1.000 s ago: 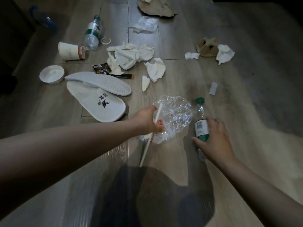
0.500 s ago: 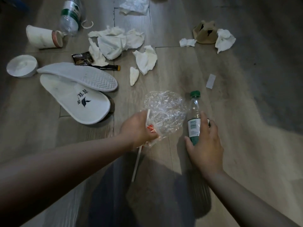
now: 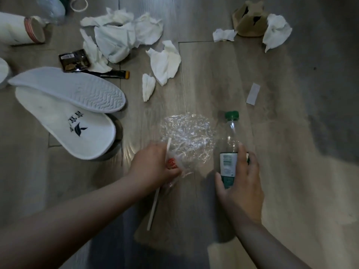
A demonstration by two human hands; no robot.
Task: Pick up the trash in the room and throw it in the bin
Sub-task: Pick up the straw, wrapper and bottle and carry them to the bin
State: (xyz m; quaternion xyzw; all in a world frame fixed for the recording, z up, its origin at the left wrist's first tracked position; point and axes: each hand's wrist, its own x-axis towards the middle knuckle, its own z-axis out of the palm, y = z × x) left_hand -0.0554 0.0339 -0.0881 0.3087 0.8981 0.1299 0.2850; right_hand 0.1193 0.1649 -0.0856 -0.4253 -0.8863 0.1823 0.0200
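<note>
My left hand (image 3: 153, 166) grips a crumpled clear plastic wrapper (image 3: 187, 136) together with a white straw (image 3: 154, 207) that sticks out below the fist. My right hand (image 3: 240, 183) is curled round a clear plastic bottle (image 3: 230, 140) with a green cap and green label, holding it upright above the wooden floor (image 3: 213, 74). Crumpled white tissues (image 3: 124, 35) lie scattered farther off. No bin is in view.
Two white slippers (image 3: 66, 105) lie at the left. A paper cup (image 3: 19, 29) and another bottle (image 3: 52, 7) lie top left. A dark sachet (image 3: 74, 60), a brown cardboard piece (image 3: 249, 20), more tissue (image 3: 275, 31) and a paper slip (image 3: 253, 93) are around.
Both hands have risen off the floor with the wrapper, straw and bottle, and the view has shifted so the litter slid up and left.
</note>
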